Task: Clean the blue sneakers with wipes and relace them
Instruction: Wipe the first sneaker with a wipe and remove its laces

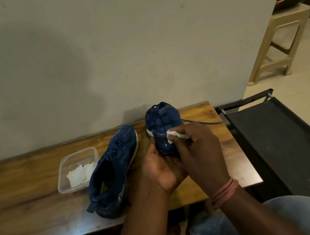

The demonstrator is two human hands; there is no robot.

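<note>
My left hand cups a blue sneaker from below and holds it tilted over the wooden table. My right hand presses a white wipe against the sneaker's wet, shiny side. A blue lace trails from that shoe to the right over the table. The other blue sneaker lies on the table just to the left, still laced, with its opening toward me.
A clear plastic box holding white wipes sits left of the sneakers. A grey wall rises right behind the table. A black folding frame stands at the table's right edge, a beige plastic stool beyond it.
</note>
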